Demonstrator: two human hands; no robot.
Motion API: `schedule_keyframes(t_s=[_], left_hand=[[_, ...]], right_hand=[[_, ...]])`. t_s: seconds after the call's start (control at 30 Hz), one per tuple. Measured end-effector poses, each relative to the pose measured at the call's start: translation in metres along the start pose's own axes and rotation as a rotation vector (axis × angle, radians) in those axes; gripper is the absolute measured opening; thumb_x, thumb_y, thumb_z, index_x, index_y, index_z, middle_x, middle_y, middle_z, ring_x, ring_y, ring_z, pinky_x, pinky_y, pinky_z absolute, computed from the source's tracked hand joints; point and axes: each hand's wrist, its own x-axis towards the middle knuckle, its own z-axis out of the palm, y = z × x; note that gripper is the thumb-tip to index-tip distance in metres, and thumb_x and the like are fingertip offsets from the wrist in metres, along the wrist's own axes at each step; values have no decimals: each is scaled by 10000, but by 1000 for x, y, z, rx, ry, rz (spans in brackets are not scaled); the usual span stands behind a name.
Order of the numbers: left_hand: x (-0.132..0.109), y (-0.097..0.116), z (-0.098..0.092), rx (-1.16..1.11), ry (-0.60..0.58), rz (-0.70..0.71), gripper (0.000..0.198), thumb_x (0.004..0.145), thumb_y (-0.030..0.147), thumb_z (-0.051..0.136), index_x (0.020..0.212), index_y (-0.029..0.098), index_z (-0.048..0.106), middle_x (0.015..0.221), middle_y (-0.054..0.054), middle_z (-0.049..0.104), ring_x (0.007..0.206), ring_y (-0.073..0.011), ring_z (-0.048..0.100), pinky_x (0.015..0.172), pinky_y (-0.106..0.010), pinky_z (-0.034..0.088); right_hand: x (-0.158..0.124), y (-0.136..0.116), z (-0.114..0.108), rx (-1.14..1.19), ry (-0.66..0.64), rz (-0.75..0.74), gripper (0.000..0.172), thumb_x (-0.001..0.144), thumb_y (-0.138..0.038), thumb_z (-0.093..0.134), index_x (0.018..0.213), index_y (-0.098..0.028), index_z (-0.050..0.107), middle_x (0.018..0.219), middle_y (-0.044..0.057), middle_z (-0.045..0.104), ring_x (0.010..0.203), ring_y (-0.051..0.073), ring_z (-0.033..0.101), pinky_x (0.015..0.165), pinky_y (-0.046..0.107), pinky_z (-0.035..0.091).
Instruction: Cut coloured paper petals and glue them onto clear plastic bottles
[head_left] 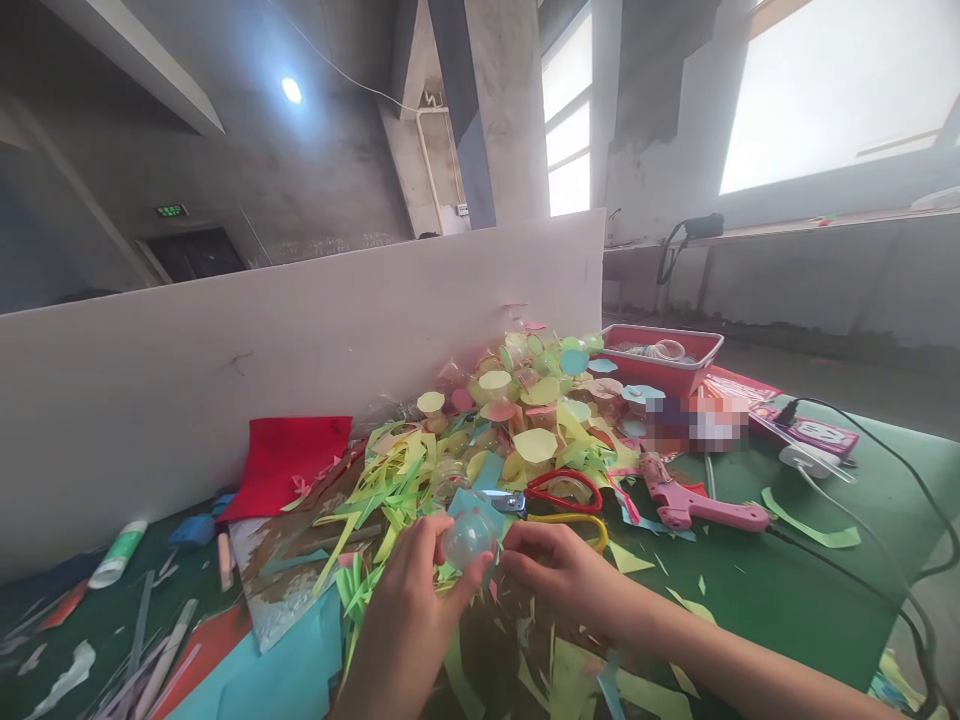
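My left hand [420,590] grips a clear round plastic ball [468,540] between thumb and fingers. Light blue paper [480,503] shows at its upper side. Close against its right side is my right hand [551,570], with the thumb and index finger pinched together; whatever they pinch is too small to make out. Just beyond the hands lie scissors [566,492] with one red and one yellow handle loop. Behind them rises a heap of clear plastic pieces with yellow, pink and blue paper discs [535,445].
A pink glue gun [705,508] with a cord lies on the green table [757,590] at right, near a red basket [664,372]. Green paper strips [386,490], red sheet [289,460], blue paper [277,665] and a glue stick [118,553] lie left. A white board [300,345] stands behind.
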Motion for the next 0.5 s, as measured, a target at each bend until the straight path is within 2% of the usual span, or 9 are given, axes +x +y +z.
schedule_keyframes(t_s=[0.27,0.5], left_hand=[[1,0,-1,77,44,110,267,879,485,507,909,220,513,674,30,518,592,-156,588,538,-260,510],[2,1,-2,106,26,135,255,891,467,495,924,214,500,684,28,517,602,-155,593,546,-259,514]], right_hand=[[0,-1,-2,-4,-2,-6,167,882,-273,491,762,-169,540,713,-21,570,638,111,481,589,210,366],[0,-5,-2,-33,26,2,128,847,-200,490,726,-170,520,663,-42,524,616,99,439,565,201,324]])
